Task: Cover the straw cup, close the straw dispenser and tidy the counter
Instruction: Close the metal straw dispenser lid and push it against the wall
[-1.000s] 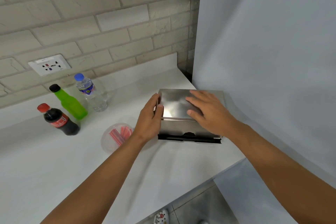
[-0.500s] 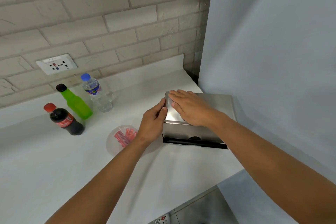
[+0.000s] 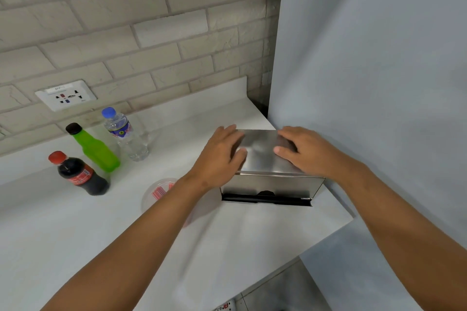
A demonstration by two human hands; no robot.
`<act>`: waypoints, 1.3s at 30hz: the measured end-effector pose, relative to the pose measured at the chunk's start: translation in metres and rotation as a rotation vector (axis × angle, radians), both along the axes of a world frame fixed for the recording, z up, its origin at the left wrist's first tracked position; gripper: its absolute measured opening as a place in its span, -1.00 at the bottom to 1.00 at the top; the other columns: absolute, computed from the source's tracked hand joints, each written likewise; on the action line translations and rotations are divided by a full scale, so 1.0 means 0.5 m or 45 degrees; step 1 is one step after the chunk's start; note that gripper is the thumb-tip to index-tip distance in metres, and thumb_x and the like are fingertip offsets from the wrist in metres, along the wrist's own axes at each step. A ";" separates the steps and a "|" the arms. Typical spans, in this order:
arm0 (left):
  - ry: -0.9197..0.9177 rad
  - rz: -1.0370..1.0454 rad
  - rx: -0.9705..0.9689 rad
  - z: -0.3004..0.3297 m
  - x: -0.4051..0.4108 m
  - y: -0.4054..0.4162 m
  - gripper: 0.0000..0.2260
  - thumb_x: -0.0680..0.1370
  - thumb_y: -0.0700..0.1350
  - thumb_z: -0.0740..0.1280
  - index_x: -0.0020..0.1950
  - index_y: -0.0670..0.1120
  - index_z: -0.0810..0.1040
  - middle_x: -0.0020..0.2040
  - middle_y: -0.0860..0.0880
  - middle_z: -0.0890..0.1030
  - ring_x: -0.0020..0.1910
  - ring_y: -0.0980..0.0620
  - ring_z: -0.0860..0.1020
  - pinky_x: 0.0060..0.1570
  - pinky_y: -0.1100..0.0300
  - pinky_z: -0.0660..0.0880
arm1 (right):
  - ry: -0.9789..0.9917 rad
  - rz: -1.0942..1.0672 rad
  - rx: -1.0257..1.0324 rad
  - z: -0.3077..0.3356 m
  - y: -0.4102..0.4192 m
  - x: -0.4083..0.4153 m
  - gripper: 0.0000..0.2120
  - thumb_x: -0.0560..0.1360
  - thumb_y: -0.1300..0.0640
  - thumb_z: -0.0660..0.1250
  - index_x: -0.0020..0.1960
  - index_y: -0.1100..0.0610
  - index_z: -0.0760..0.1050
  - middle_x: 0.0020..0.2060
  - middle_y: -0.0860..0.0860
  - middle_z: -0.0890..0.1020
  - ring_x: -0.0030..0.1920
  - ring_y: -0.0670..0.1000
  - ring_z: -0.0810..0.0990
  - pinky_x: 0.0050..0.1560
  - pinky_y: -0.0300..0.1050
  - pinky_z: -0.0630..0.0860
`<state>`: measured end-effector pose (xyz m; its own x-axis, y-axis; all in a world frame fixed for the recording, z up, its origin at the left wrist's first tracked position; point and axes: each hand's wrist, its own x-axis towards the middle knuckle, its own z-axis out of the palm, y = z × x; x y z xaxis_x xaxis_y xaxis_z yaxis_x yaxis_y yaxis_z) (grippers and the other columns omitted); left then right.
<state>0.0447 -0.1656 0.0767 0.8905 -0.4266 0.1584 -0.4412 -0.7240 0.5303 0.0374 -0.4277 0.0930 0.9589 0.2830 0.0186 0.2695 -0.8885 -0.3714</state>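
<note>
The stainless-steel straw dispenser (image 3: 267, 183) stands on the white counter (image 3: 75, 225), close to the grey wall on the right, with its lid down flat. My left hand (image 3: 217, 159) grips its left top edge, thumb on the lid. My right hand (image 3: 303, 151) lies over the right side of the lid, fingers curled on it. The clear straw cup (image 3: 160, 192) with red straws inside stands just left of the dispenser. My left forearm hides part of the cup, and I cannot tell whether it is covered.
A cola bottle (image 3: 78, 177), a green bottle (image 3: 97, 150) and a water bottle (image 3: 126, 137) stand at the back left, below a wall socket (image 3: 65, 94). A grey wall (image 3: 366, 83) bounds the counter on the right. The counter's front edge runs diagonally at lower right.
My right hand slid from the lid's left part to its right side. My left hand shifted from the dispenser's side up onto its left top edge.
</note>
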 end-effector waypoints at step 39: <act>0.060 0.492 0.082 -0.039 -0.175 -0.089 -0.41 0.67 0.23 0.20 0.63 -0.02 0.29 0.68 -0.15 0.17 0.67 -0.20 0.01 0.57 -0.15 0.19 | 0.002 -0.069 0.292 -0.111 -0.060 -0.146 0.04 0.32 -0.64 0.16 0.65 -0.21 -0.06 0.67 -0.25 -0.15 0.67 0.00 0.05 0.45 -0.04 0.27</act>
<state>-0.0431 -0.2103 0.0573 0.9930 -0.0660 0.0977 -0.1058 -0.8644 0.4916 -0.0354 -0.4578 0.0377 0.9727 0.2194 0.0750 0.2228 -0.7941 -0.5655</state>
